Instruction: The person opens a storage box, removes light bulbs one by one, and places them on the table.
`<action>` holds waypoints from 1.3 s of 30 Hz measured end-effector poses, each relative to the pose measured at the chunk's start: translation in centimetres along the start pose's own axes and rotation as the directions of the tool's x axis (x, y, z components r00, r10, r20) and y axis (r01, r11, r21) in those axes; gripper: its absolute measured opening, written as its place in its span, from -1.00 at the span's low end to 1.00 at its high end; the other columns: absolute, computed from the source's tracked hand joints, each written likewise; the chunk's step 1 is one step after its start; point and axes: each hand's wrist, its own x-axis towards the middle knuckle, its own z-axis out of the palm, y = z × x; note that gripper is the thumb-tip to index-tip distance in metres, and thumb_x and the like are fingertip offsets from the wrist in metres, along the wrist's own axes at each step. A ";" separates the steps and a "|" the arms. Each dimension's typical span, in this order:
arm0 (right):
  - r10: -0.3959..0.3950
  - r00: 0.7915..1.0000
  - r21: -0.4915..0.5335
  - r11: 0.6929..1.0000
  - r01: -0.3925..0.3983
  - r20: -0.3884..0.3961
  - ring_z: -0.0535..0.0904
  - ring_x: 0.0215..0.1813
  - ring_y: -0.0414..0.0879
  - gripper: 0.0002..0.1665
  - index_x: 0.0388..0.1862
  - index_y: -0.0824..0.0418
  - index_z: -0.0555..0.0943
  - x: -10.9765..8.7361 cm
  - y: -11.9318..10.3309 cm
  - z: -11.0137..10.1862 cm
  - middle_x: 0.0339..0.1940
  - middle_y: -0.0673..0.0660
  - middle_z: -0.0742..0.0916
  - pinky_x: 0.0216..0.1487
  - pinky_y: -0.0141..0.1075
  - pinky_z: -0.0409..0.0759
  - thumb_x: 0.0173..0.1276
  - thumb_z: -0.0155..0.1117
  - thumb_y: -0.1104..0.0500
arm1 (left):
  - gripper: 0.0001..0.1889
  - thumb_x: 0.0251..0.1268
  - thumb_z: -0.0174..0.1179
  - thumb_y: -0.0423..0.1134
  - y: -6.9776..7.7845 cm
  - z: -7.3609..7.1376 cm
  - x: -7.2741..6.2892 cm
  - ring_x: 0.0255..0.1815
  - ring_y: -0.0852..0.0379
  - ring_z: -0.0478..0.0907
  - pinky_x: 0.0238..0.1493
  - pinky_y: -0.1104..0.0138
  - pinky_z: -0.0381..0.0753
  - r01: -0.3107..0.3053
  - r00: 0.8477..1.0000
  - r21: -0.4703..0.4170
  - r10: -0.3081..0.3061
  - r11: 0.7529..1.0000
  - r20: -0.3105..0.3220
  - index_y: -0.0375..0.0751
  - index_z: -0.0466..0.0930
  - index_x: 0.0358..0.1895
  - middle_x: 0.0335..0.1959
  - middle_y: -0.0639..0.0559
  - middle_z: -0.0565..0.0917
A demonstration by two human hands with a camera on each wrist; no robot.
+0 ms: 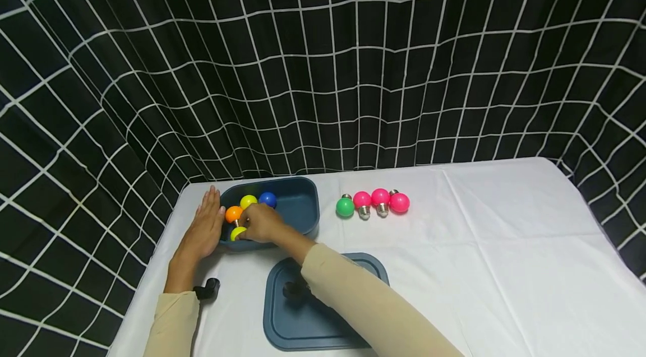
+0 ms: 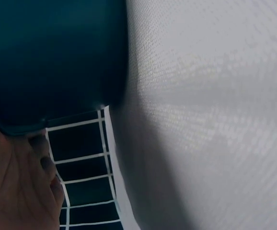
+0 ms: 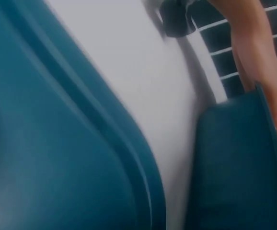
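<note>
My left hand (image 1: 202,231) lies with straight fingers along the left end of the dark blue container (image 1: 299,208). In the left wrist view, its palm and fingers (image 2: 23,187) press against the container's wall (image 2: 57,57). Reaching in over the near rim, my right hand (image 1: 263,223) pinches a yellow light bulb (image 1: 237,232) in the near left corner. An orange bulb (image 1: 233,213), another yellow bulb (image 1: 248,201) and a blue bulb (image 1: 267,198) lie inside around that hand. The right wrist view shows the container's outer side (image 3: 239,163), with the right fingers hidden.
A matching blue lid (image 1: 282,323) lies on the white cloth (image 1: 504,267) below my right forearm. Right of the container, a green bulb (image 1: 345,207) and several pink bulbs (image 1: 381,196) sit in a row. A black gridded curtain (image 1: 353,65) hangs behind the table.
</note>
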 end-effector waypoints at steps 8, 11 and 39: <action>0.010 0.995 0.046 0.999 -0.006 -0.097 0.63 -0.29 -0.24 -0.64 -0.10 0.20 0.81 -1.4 1.6 -1.6 -0.29 0.00 0.80 -0.33 -0.47 0.53 0.18 0.62 0.05 | -0.34 0.72 -0.43 -0.01 0.0 0.2 -0.1 0.67 -0.19 -0.38 0.59 -0.15 -0.27 0.002 1.000 -0.009 -0.002 1.000 -0.008 -0.34 -0.29 0.63 0.68 -0.17 -0.32; 0.022 0.993 0.109 0.994 -0.009 -0.113 0.70 -0.24 -0.21 -0.61 -0.05 0.26 0.77 -2.1 2.0 -2.2 -0.19 0.08 0.82 -0.31 -0.49 0.59 0.21 0.59 0.08 | -0.34 0.72 -0.43 -0.01 -0.1 0.3 -0.2 0.67 -0.18 -0.38 0.59 -0.15 -0.27 0.004 1.000 -0.013 -0.004 1.000 -0.007 -0.34 -0.29 0.63 0.68 -0.16 -0.32; -0.010 0.954 0.267 0.959 0.094 -0.300 0.73 -0.25 -0.05 -0.58 0.11 0.24 0.74 -8.7 4.7 -7.2 -0.12 0.14 0.82 -0.26 -0.38 0.66 0.33 0.49 0.08 | -0.33 0.72 -0.44 0.01 0.2 0.3 -0.3 0.67 -0.19 -0.39 0.58 -0.17 -0.26 0.003 1.000 -0.023 -0.003 1.000 -0.012 -0.38 -0.28 0.62 0.67 -0.18 -0.32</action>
